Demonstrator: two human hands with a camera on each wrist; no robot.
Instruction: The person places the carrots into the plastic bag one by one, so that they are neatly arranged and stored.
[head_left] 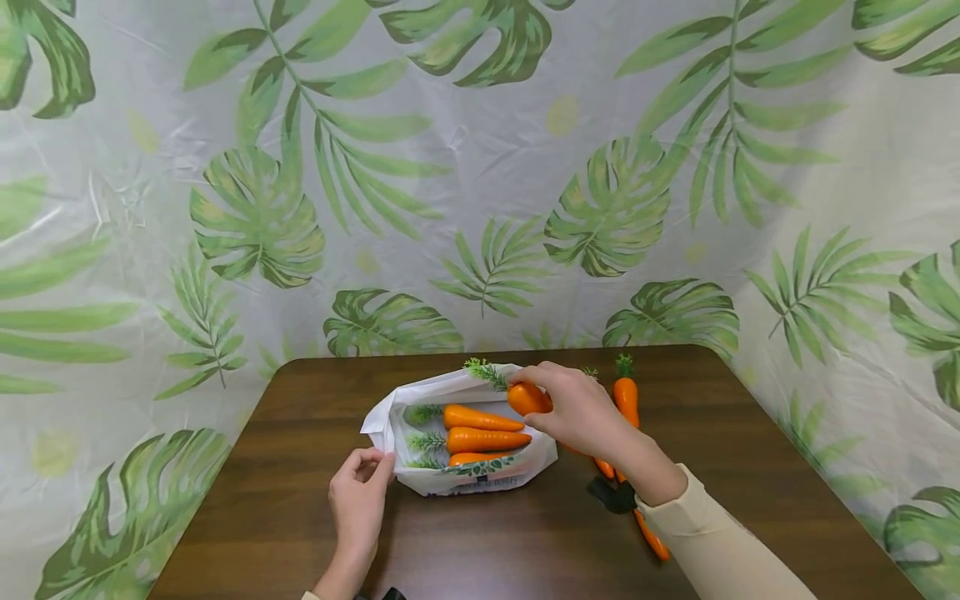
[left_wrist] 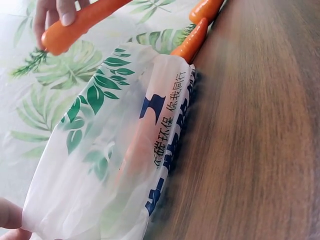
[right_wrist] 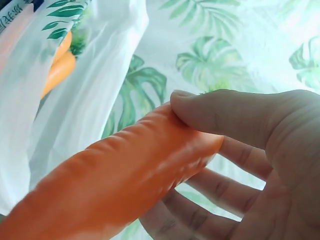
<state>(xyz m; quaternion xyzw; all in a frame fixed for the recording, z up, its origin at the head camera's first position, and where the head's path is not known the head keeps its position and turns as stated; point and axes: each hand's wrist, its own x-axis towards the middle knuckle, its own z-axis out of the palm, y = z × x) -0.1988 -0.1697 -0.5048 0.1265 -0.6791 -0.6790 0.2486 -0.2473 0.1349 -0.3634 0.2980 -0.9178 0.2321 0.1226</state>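
From where I stand, the person's right hand (head_left: 573,407) has a carrot (head_left: 527,398) gripped near its leafy end, thumb on one side and fingers on the other. That carrot is up in the air at the far right side of the bag (head_left: 538,458), its green top (head_left: 486,373) pointing left.

The left hand (head_left: 362,487) pinches the edge of the bag at its near left corner, thumb and fingertips together on the plastic. The bag is white and thin, gaping open, with green leaves and dark lettering printed on its near side. Three carrots (head_left: 487,440) lie side by side inside, leafy ends to the left, tips to the right.

More loose carrots (head_left: 626,396) are on the brown table (head_left: 480,542) to the right, partly hidden beneath the right arm; I cannot count them surely. Behind the far edge hangs a pale sheet (head_left: 487,125) with leaf patterns.
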